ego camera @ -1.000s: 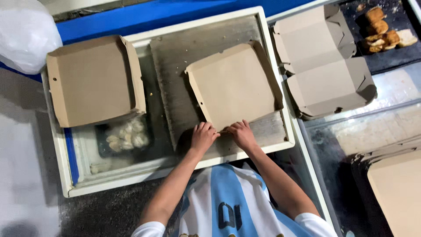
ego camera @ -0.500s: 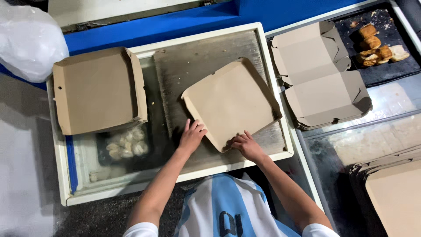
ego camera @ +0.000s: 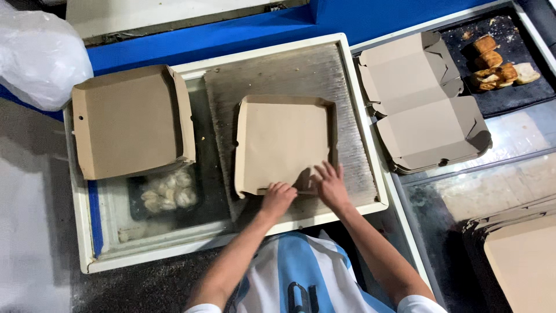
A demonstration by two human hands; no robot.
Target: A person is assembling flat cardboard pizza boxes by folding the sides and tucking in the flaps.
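A brown cardboard box [ego camera: 284, 139] lies on the frosted glass lid of a chest freezer [ego camera: 289, 72], its side flaps raised. My left hand [ego camera: 277, 198] grips the near edge of the box with fingers curled over a flap. My right hand [ego camera: 331, 184] presses flat on the near right part of the same box, fingers spread. Both forearms reach up from the bottom of the view, over a blue and white striped shirt.
A second folded cardboard box [ego camera: 130, 122] rests on the freezer's left side, above pale frozen pieces [ego camera: 168, 194] under the glass. Unfolded flat boxes [ego camera: 423, 104] lie to the right, beside a dark tray of pastries [ego camera: 498, 64]. A white plastic bag [ego camera: 37, 55] sits at upper left.
The box has been turned from a tilted position to square on the lid, and its side flaps now stand up. Both hands have shifted right along its near edge.
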